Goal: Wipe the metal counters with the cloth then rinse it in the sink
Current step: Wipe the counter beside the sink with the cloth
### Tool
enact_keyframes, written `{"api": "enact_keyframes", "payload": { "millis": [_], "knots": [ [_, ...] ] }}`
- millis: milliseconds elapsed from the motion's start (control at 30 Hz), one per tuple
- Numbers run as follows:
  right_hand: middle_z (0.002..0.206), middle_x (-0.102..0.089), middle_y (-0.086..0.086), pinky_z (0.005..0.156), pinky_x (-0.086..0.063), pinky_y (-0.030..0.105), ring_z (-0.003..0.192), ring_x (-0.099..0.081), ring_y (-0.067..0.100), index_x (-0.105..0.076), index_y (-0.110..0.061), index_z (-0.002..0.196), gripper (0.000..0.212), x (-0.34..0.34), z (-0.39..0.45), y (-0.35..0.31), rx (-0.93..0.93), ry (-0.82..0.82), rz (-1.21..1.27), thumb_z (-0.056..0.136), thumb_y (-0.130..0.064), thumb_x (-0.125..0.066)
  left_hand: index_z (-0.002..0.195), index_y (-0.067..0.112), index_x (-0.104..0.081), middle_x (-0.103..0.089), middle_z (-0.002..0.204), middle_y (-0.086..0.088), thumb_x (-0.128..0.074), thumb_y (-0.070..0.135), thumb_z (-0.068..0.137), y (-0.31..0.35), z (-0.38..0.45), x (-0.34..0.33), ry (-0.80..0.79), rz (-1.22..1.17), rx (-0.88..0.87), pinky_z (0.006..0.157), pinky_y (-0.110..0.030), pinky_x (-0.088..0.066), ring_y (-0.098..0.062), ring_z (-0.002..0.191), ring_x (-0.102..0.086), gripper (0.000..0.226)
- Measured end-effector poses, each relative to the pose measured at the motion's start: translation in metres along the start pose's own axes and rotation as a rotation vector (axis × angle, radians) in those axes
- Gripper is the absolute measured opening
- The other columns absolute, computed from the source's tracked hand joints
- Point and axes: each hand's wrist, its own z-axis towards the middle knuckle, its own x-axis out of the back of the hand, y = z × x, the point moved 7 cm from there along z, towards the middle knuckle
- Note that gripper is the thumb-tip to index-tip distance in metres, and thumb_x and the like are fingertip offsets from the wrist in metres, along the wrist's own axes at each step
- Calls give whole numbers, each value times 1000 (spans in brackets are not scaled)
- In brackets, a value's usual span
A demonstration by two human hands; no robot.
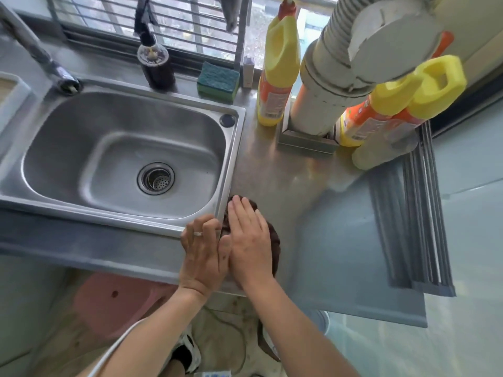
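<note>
We see the steel sink (pixel 122 148) holding only its drain strainer (pixel 155 181). Just right of its near corner, the right hand (pixel 249 240) presses flat on a dark reddish cloth (pixel 273 240), mostly hidden beneath. The left hand (pixel 202 254) rests, fingers seemingly bent, on the sink's rim.

Kitchen corner seen from above. Barred window (pixel 168 25) runs along the back w/ daylight coming through. Thick grey corrugated pipe (pixel 334 63) rises at right. Pale wall (pixel 473 31) at far right. Below the worktop, worn light floor (pixel 226 330) w/ a pink stool (pixel 114 303) at left.
</note>
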Motion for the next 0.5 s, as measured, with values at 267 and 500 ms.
{"api": "enact_keyframes", "payload": {
  "millis": [267,500],
  "knots": [
    [164,-34,4,125,-18,40,154,-26,19,-37,-11,156,67,-2,152,45,-174,-21,37,89,-14,-40,104,17,-42,-47,111,-4,-26,38,101,-3,1,-7,-53,-10,13,93,-46,-35,-28,97,-47,27],
    [150,-55,5,121,-31,41,144,-45,21,-59,-8,140,62,15,40,16,-63,67,163,80,-10,-45,101,18,-41,-52,109,-7,-26,38,101,-2,2,-5,-43,-32,16,95,-42,-31,-27,99,-47,25]
  ]
}}
